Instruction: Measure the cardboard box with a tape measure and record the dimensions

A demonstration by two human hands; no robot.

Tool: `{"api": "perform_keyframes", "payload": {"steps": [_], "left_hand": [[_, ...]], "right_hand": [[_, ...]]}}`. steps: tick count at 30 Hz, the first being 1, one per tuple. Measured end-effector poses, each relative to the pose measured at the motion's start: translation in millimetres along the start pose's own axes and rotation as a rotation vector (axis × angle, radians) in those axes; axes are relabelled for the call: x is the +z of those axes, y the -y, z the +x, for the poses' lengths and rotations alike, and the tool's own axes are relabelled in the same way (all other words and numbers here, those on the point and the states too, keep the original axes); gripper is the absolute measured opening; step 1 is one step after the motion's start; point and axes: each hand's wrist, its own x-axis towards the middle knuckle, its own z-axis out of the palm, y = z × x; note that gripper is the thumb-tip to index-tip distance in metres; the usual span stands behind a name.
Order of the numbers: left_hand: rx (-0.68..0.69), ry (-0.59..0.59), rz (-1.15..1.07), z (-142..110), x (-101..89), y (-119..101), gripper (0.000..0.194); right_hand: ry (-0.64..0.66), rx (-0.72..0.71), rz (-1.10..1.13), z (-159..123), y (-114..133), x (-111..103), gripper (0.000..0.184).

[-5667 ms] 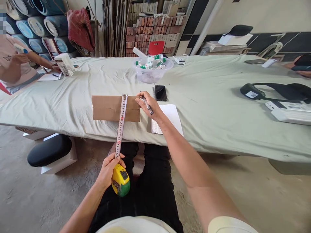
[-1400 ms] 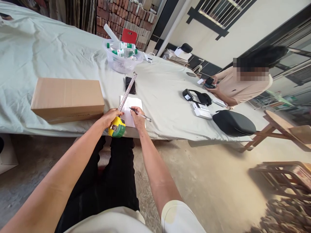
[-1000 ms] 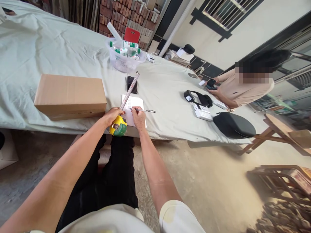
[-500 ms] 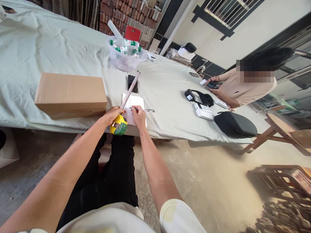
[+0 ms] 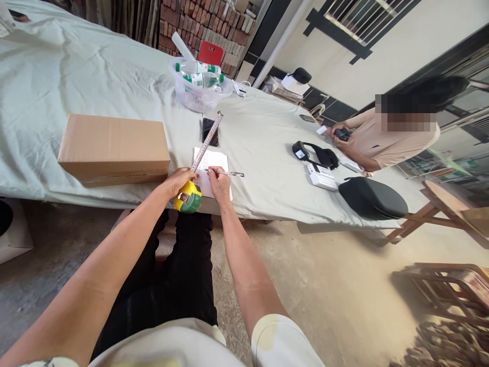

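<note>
My left hand [image 5: 180,179] is closed on a yellow and green tape measure [image 5: 188,197]. Its blade [image 5: 207,140] sticks out, slanting up and right over the paper and a black phone [image 5: 209,130]. In my right hand [image 5: 219,182] is a pen [image 5: 236,174], pinched with its tip at the white paper [image 5: 206,191], which bears small rows of marks. The blade and both hands cover part of the paper. To the left of my left hand lies a closed brown cardboard box [image 5: 114,145] near the table's front edge.
A clear plastic basin [image 5: 198,97] with bottles stands at the back. To the right lie a black headset [image 5: 315,154], a white device [image 5: 322,177] and a black case [image 5: 372,198]. A person [image 5: 389,137] at the right holds a dark object. A wooden stool [image 5: 445,211] stands beyond the table's end.
Earlier, the blade lay across the box and my right hand was at the box's edge with the pen. The view has since turned right, and both hands are now at the paper.
</note>
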Motion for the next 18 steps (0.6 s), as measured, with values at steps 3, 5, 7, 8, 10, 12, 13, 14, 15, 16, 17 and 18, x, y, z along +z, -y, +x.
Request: {"api": "perform_keyframes", "payload": {"steps": [3,5,7,8,10,12,13,14,15,16,17,18], "left_hand": [[0.005,0.007,-0.006,0.2,-0.3,0.4,0.01],[0.009,0.01,-0.01,-0.6,-0.2,0.1,0.011],[0.012,0.012,-0.013,-1.8,0.0,-0.6,0.011],[0.014,0.013,-0.015,-2.5,0.2,-0.9,0.011],[0.016,0.018,-0.017,-3.9,0.6,-1.6,0.01],[0.015,0.023,-0.019,-5.1,0.9,-2.1,0.01],[0.015,0.025,-0.019,-5.7,1.0,-2.2,0.01],[0.017,0.025,-0.02,-6.1,1.1,-2.3,0.01],[0.019,0.025,-0.02,-6.4,1.1,-2.2,0.009],[0.023,0.024,-0.021,-6.7,1.1,-2.1,0.009],[0.026,0.023,-0.021,-6.7,1.0,-1.8,0.009],[0.028,0.023,-0.021,-6.7,0.8,-1.5,0.008]], "right_hand": [[0.01,0.004,-0.008,-0.1,0.3,-0.3,0.03],[0.013,0.004,-0.016,-0.2,0.5,-0.2,0.031],[0.011,0.004,-0.019,-0.2,0.6,0.0,0.031],[0.01,0.004,-0.019,-0.2,0.5,0.2,0.031],[0.008,0.006,-0.015,-0.2,0.5,0.4,0.031],[0.009,0.009,-0.014,-0.3,0.7,0.3,0.031],[0.01,0.011,-0.014,-0.4,0.8,0.1,0.031],[0.01,0.012,-0.014,-0.5,0.8,0.0,0.031],[0.01,0.012,-0.013,-0.6,0.7,-0.1,0.03],[0.01,0.012,-0.011,-0.7,0.5,-0.2,0.031],[0.008,0.011,-0.007,-0.8,0.1,-0.2,0.031],[0.006,0.01,-0.002,-0.8,-0.4,0.0,0.031]]}}
